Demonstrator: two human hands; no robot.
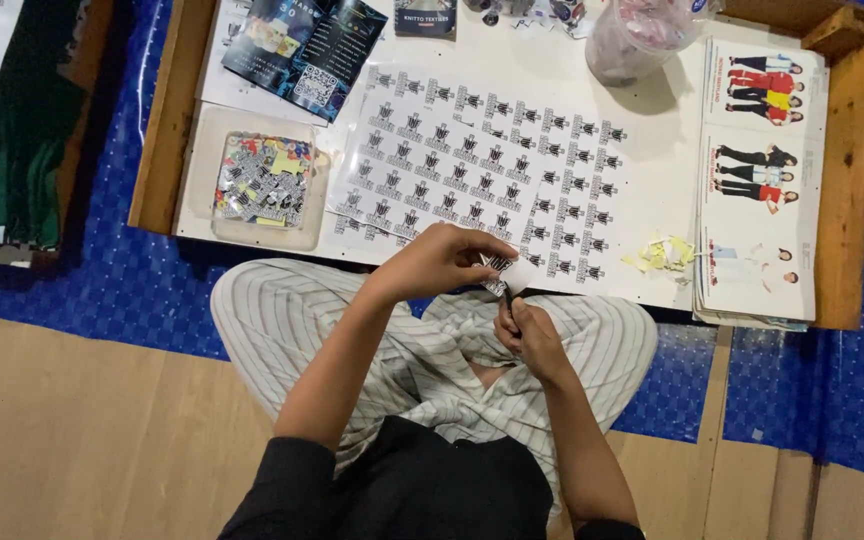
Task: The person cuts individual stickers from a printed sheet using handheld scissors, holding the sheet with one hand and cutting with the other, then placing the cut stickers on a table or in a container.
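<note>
My left hand [440,260] pinches a small black-and-white sticker [500,265] at the near edge of a large sticker sheet [482,170] lying on the low white table [652,170]. My right hand [527,335] sits just below it over my lap, closed around a thin dark tool [505,298] whose tip points up at the sticker; what kind of tool it is I cannot tell. I sit cross-legged in striped trousers [282,320].
A clear plastic box [264,180] of cut stickers rests at the table's left. Dark leaflets [302,45] lie at the back, a plastic bag [637,35] back right, a stack of printed sheets with figures [757,180] at right, yellow paper scraps [662,253] nearby. Blue mat [112,280] on the floor.
</note>
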